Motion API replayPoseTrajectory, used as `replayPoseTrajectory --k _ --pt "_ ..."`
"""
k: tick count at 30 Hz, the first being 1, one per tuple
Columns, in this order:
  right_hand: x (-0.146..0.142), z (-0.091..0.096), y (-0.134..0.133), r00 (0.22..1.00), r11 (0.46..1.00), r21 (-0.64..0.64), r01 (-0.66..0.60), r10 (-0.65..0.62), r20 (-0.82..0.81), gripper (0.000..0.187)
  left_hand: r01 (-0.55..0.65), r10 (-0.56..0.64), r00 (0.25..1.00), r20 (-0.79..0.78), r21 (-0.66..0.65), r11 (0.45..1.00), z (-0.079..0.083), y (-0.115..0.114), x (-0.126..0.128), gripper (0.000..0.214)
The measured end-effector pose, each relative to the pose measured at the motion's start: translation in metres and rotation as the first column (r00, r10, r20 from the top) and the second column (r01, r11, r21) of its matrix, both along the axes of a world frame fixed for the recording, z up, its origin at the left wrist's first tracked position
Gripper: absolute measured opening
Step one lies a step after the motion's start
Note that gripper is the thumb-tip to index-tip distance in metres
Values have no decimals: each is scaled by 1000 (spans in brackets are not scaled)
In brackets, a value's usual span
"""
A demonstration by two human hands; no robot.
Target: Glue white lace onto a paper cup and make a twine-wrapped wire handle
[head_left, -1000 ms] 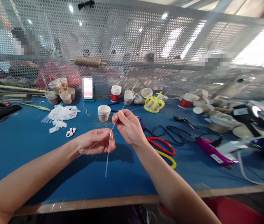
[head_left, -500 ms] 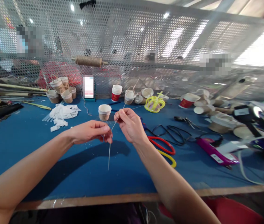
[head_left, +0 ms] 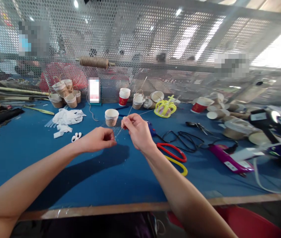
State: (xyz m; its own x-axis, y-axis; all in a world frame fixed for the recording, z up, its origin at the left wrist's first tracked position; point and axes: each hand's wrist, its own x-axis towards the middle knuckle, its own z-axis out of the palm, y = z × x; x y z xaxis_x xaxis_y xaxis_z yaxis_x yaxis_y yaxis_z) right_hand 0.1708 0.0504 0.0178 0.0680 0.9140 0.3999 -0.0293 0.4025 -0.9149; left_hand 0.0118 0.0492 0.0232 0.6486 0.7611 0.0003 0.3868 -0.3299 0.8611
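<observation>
A thin, pale, stiff-looking strand [head_left: 138, 95] slants upward from my hands, its top end standing in front of the mesh. My right hand [head_left: 137, 129] pinches it between thumb and fingertips. Lower and to the left, my left hand [head_left: 99, 139] is closed at the strand's lower part, its fingertips curled out of sight. The short stretch between the hands is faint and blurred. Just behind them stands a small paper cup [head_left: 111, 118] with brown wrapping round its lower part. Whether the strand is twine, cord or something stiffer I cannot tell.
Crumpled white gloves [head_left: 68, 117] lie left, near a white curled piece [head_left: 76, 137]. Wrapped cups [head_left: 66, 94], a phone [head_left: 94, 91] and red cups [head_left: 124, 96] line the back. To the right are a yellow woven item [head_left: 165, 107], red-handled loop [head_left: 172, 152], black cable and purple tool [head_left: 231, 160].
The strand's tail that hung below my left hand no longer shows. My left hand has moved slightly left and its fingers have curled tighter. The white curled piece has come into view.
</observation>
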Motion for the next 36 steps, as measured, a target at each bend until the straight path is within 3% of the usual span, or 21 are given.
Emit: replayPoseTrajectory --k 2,3,4,6,7,9,11,13,15,17,19,21,22,24,25,26,28,30,33,36 --pt "0 -1 1 992 995 51 84 -89 91 18 -143 205 966 -158 334 932 8 -2 -2 14" --pt "0 -1 1 991 994 60 97 -102 87 18 -162 245 954 -172 394 905 11 -4 -2 13" --pt "0 -1 2 995 994 57 89 -91 47 18 -153 225 961 -158 371 916 13 -4 -3 13" --pt "0 0 2 996 1000 21 19 -17 -92 21 -64 66 998 -19 119 991 13 -3 -4 15" --pt "0 1 2 986 999 -1 -33 32 -165 23 19 -12 994 113 -60 998 11 -1 -4 19" --pt "-1 2 2 956 990 -34 -135 121 -268 26 214 -53 912 407 -360 908 4 3 -5 27" --pt "-1 4 2 936 979 -51 -199 175 -304 26 383 -26 821 570 -516 766 -6 5 -3 30" --pt "-1 5 1 927 970 -62 -233 203 -316 26 477 0 761 649 -559 678 -15 4 0 30" --pt "-1 6 -1 920 965 -72 -254 218 -325 25 523 5 718 696 -544 656 -20 2 3 30" --pt "-1 5 -1 925 967 -67 -247 215 -314 24 499 -27 729 684 -503 706 -18 0 4 32" --pt "0 4 -1 960 985 -36 -168 155 -233 22 373 -113 841 530 -415 830 -12 -1 3 30" --pt "1 1 0 997 1000 13 -22 23 -68 19 159 -128 976 176 -180 971 -3 -2 1 21" --pt "2 0 0 999 998 42 50 -51 20 18 21 -21 1000 -3 11 1000 0 -3 1 17" --pt "2 -2 1 977 985 93 148 -160 141 16 -160 243 950 -197 362 918 6 -7 2 12" --pt "2 -3 1 971 980 104 169 -184 156 16 -192 318 921 -224 448 873 8 -9 3 11" --pt "2 -3 2 972 979 103 175 -188 138 15 -199 334 915 -228 466 862 9 -10 3 10" --pt "1 -3 3 991 989 61 133 -135 22 16 -140 192 968 -159 289 947 9 -8 2 11" --pt "1 -2 4 988 1000 2 25 -24 -152 18 18 -14 997 70 -48 999 6 -3 -2 18" --pt "0 1 5 928 988 -31 -150 129 -350 23 244 -42 893 449 -404 881 -5 7 -6 27" --pt "0 3 3 895 972 -34 -231 199 -400 24 445 -39 794 607 -537 717 -18 10 -5 31"
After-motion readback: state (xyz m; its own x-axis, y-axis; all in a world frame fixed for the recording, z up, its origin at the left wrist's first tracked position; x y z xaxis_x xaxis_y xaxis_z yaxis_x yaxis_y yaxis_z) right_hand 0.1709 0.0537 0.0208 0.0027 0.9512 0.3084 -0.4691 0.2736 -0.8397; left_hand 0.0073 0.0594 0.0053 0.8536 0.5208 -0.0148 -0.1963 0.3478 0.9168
